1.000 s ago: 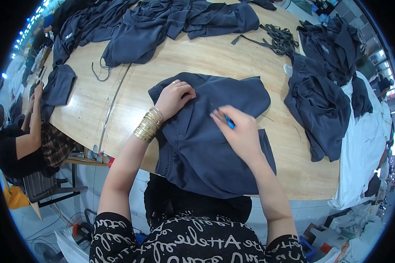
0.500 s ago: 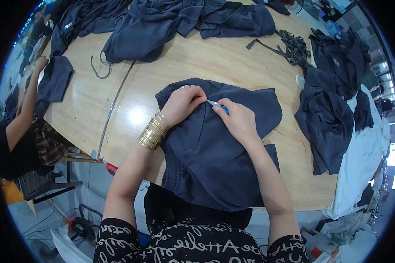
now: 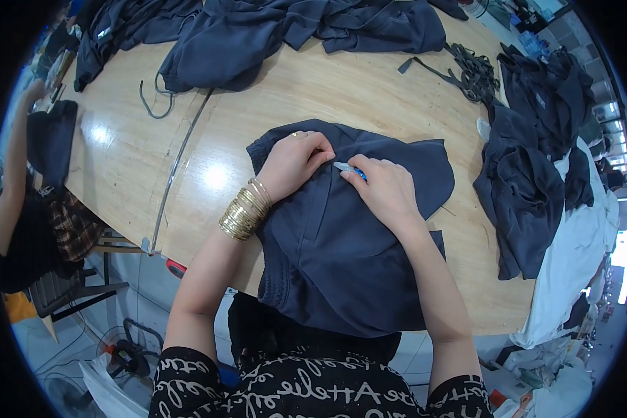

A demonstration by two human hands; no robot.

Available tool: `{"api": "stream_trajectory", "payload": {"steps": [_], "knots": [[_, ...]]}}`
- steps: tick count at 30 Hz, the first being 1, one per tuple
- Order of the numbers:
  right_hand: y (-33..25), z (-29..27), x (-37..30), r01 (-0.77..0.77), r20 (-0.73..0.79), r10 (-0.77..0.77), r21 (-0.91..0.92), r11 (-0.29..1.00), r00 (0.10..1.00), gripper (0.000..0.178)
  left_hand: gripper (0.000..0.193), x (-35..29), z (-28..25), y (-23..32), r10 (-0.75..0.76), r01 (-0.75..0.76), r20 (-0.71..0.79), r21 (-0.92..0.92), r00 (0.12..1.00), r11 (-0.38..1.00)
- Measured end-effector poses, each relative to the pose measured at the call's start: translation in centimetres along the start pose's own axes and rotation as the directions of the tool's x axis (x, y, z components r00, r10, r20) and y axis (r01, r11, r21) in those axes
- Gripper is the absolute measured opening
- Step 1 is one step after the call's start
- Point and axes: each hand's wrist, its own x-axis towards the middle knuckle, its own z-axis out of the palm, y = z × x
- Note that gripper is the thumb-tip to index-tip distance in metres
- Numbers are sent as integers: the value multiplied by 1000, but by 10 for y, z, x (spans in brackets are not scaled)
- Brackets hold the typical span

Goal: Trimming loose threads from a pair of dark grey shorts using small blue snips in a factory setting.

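Dark navy shorts (image 3: 348, 258) lie spread on the wooden table before me, their gathered elastic waistband to the left and a leg opening to the right. My left hand (image 3: 294, 164) is closed, thumb and fingers pinching the cloth at the upper end of a stitched slit that looks like a pocket. Gold bangles ring that wrist. In my closed right hand (image 3: 389, 189) is a pair of small blue-handled thread snips (image 3: 343, 167), mostly covered by the fingers. Their pale pointed blades reach toward the left fingertips, close over the fabric. Any thread there is too fine to make out.
More dark garments (image 3: 219, 52) are heaped along the table's far side, and another pile (image 3: 526, 174) lies at the right beside white cloth (image 3: 578, 240). A tangle of dark straps (image 3: 474, 73) sits far right. At left, a person's arm (image 3: 14, 174) handles dark fabric.
My right hand and the snips have shifted slightly right and down; my left hand keeps its pinch, also slightly lower. The person at left has moved an arm and the dark fabric leftward.
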Motion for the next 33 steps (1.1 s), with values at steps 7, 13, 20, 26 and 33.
{"api": "stream_trajectory", "payload": {"steps": [7, 13, 20, 26, 33], "knots": [[12, -38, -22, -207, -7, 219, 287, 935, 976, 28, 20, -37, -67, 29, -332, 237, -100, -513, 938, 825], [34, -72, -86, -286, -169, 347, 305, 909, 923, 30, 10, -132, -151, 21, -475, 515, -200, 316, 857, 797], [-14, -18, -88, -29, -124, 53, 192, 981, 991, 38, 22, -119, -60, 100, -49, 56, -72, 101, 996, 993], [-19, -13, -91, 66, -186, -24, 223, 973, 982, 29, 18, -117, -18, 62, -35, 42, -53, 145, 998, 989], [-13, -9, -99, 31, -188, 4, 182, 983, 982, 20, 13, -113, -13, 54, 45, -36, -50, 169, 998, 985]]}}
